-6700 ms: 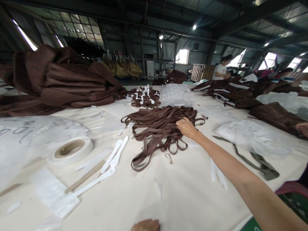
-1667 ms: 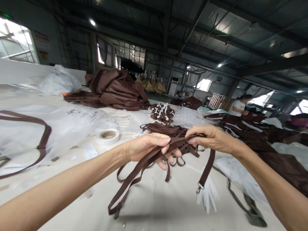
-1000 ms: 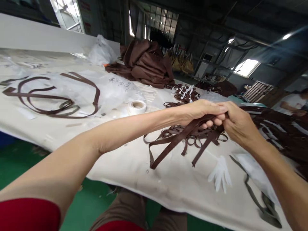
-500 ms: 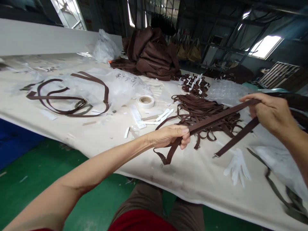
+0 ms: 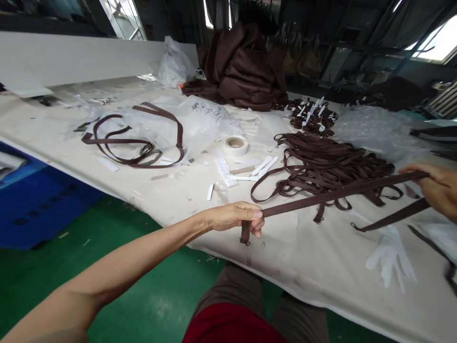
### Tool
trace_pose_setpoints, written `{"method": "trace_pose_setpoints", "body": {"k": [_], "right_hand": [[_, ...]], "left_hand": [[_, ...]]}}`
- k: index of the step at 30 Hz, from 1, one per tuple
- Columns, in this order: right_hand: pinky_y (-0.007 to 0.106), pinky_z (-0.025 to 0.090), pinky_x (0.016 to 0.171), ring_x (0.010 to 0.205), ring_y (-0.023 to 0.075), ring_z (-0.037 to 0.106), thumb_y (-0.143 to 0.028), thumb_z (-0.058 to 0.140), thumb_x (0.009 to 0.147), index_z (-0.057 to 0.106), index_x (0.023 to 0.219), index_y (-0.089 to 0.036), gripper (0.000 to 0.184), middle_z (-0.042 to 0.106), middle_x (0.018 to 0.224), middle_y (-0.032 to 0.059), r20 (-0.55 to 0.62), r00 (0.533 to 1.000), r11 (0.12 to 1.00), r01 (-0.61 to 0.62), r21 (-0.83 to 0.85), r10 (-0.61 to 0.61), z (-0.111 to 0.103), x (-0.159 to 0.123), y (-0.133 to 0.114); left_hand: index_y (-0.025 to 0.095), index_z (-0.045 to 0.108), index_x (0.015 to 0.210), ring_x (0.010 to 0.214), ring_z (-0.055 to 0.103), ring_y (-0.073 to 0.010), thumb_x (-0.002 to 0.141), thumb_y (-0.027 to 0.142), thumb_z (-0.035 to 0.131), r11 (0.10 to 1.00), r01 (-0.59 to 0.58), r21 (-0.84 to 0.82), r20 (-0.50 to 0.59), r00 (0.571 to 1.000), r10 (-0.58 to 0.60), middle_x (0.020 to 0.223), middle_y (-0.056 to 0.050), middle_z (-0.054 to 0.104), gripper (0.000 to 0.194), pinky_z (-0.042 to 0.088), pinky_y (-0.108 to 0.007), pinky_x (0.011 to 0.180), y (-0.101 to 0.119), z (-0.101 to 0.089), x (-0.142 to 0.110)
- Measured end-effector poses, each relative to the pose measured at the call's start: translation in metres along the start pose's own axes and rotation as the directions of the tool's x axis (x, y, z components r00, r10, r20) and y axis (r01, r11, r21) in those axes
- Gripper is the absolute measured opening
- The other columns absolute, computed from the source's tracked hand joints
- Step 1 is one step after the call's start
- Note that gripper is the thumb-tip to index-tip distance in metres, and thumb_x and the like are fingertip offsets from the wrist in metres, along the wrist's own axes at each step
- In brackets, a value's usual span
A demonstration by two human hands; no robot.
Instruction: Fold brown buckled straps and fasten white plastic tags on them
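Note:
A brown strap (image 5: pixel 332 194) is stretched between my two hands above the front of the table. My left hand (image 5: pixel 239 216) pinches it near one end, and a short tail with a small metal fitting hangs below the fingers. My right hand (image 5: pixel 441 186), partly cut off by the frame's right edge, grips the strap further along. From it the other end drops back to the left, tipped with a metal hook. Behind the strap lies a tangled pile of brown straps (image 5: pixel 321 157). A white glove (image 5: pixel 391 257) rests flat below the right hand.
Left on the table, loosely coiled straps (image 5: pixel 143 143) lie by clear plastic bags (image 5: pixel 200 119). A roll of white tape (image 5: pixel 234 146) and white strips sit mid-table. Further back are a heap of brown material (image 5: pixel 246 71) and tied strap bundles (image 5: pixel 312 116). A blue bin (image 5: pixel 46 200) stands below the table's left edge.
My hands have drawn further apart, pulling a longer stretch of the strap straight. The loop below my left hand has shrunk to a short tail. The view has swung to the right-hand hand's disadvantage, leftward.

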State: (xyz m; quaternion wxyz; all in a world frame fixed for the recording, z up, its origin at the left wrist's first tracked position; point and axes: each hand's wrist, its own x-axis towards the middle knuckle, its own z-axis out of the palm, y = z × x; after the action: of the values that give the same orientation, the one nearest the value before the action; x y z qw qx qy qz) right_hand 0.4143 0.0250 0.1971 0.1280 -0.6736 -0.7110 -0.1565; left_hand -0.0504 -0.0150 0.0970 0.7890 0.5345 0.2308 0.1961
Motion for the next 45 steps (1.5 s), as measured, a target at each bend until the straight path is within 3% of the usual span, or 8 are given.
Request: {"method": "trace_pose_setpoints", "body": {"k": [5, 9, 13, 17, 22, 33, 39, 45], "right_hand": [[0.052, 0.048, 0.090, 0.106, 0.0375, 0.066, -0.025, 0.059, 0.077, 0.074, 0.100, -0.024, 0.028, 0.072, 0.112, 0.0202, 0.308, 0.933, 0.980, 0.157, 0.119, -0.186, 0.039, -0.013, -0.037], [0.059, 0.029, 0.113, 0.137, 0.0350, 0.045, -0.048, 0.058, 0.089, 0.062, 0.132, -0.026, 0.049, 0.057, 0.142, 0.0130, 0.399, 0.709, 0.763, 0.304, 0.571, -0.581, 0.045, -0.031, -0.136], [0.043, 0.036, 0.112, 0.122, 0.0246, 0.056, -0.057, 0.042, 0.097, 0.065, 0.124, -0.020, 0.051, 0.066, 0.126, 0.0102, 0.386, 0.489, 0.454, 0.023, 0.891, -0.782, 0.043, -0.038, -0.231], [0.035, 0.050, 0.086, 0.068, 0.0144, 0.058, -0.058, 0.050, 0.095, 0.065, 0.090, -0.016, 0.045, 0.061, 0.065, -0.0005, 0.427, 0.302, 0.327, -0.329, 0.886, -0.852, 0.064, -0.045, -0.259], [0.030, 0.053, 0.067, 0.045, 0.0075, 0.035, -0.055, 0.064, 0.087, 0.055, 0.078, -0.018, 0.039, 0.040, 0.046, -0.0103, 0.499, 0.386, 0.238, -0.553, 0.799, -0.776, 0.085, -0.063, -0.236], [0.021, 0.028, 0.047, 0.047, 0.0073, 0.038, -0.059, 0.060, 0.088, 0.055, 0.074, -0.018, 0.043, 0.051, 0.054, -0.0052, 0.554, 0.472, 0.385, -0.411, 0.826, -0.686, 0.076, -0.068, -0.224], [0.021, 0.024, 0.045, 0.047, 0.0069, 0.035, -0.060, 0.056, 0.089, 0.055, 0.074, -0.017, 0.046, 0.050, 0.055, -0.0045, 0.565, 0.490, 0.416, -0.386, 0.824, -0.664, 0.071, -0.069, -0.225], [0.022, 0.029, 0.048, 0.049, 0.0087, 0.039, -0.062, 0.054, 0.089, 0.058, 0.077, -0.017, 0.047, 0.046, 0.054, -0.0047, 0.555, 0.523, 0.396, -0.392, 0.830, -0.647, 0.076, -0.069, -0.221]], "left_hand": [[0.017, 0.054, 0.068, 0.038, 0.037, -0.0059, 0.088, 0.047, 0.063, 0.996, 0.093, 0.000, -0.064, 0.994, -0.093, 0.052, 0.007, 0.046, 0.037, 0.044, -0.023, 0.052, -0.005, -0.008, -0.010], [0.016, 0.055, 0.067, 0.039, 0.038, -0.0054, 0.088, 0.049, 0.062, 0.983, 0.150, 0.109, -0.039, 0.988, -0.147, 0.058, 0.004, 0.052, 0.040, 0.042, -0.022, 0.047, -0.005, -0.004, -0.008], [0.016, 0.058, 0.066, 0.040, 0.040, -0.0075, 0.087, 0.051, 0.063, 0.965, 0.152, 0.212, 0.036, 0.986, -0.163, 0.053, 0.004, 0.049, 0.041, 0.035, -0.020, 0.038, 0.005, 0.002, -0.007], [0.016, 0.063, 0.073, 0.038, 0.044, -0.0086, 0.086, 0.053, 0.064, 0.946, 0.227, 0.233, 0.030, 0.970, -0.240, 0.051, 0.003, 0.052, 0.039, 0.030, -0.018, 0.032, 0.014, 0.001, -0.019], [0.021, 0.063, 0.118, 0.054, 0.064, -0.0124, 0.086, 0.044, 0.070, 0.982, 0.189, -0.008, -0.127, 0.974, -0.189, 0.069, 0.001, 0.066, 0.040, 0.051, -0.019, 0.049, 0.001, -0.014, -0.047], [0.012, 0.065, 0.104, 0.065, 0.070, -0.0150, 0.084, 0.033, 0.070, 0.912, 0.092, -0.399, -0.204, 0.961, -0.187, 0.081, -0.003, 0.064, 0.030, 0.060, -0.025, 0.063, -0.043, -0.025, -0.059], [0.018, 0.065, 0.118, 0.077, 0.064, -0.0136, 0.068, 0.033, 0.087, 1.000, 0.011, -0.015, -0.310, 0.951, -0.016, 0.088, -0.001, 0.062, 0.056, 0.055, -0.024, 0.070, -0.029, -0.013, -0.063], [0.013, 0.073, 0.089, 0.066, 0.058, -0.0128, 0.084, 0.041, 0.072, 0.924, 0.127, 0.362, -0.404, 0.914, 0.032, 0.067, -0.001, 0.064, 0.028, 0.046, -0.022, 0.067, -0.027, -0.012, -0.066]]}}
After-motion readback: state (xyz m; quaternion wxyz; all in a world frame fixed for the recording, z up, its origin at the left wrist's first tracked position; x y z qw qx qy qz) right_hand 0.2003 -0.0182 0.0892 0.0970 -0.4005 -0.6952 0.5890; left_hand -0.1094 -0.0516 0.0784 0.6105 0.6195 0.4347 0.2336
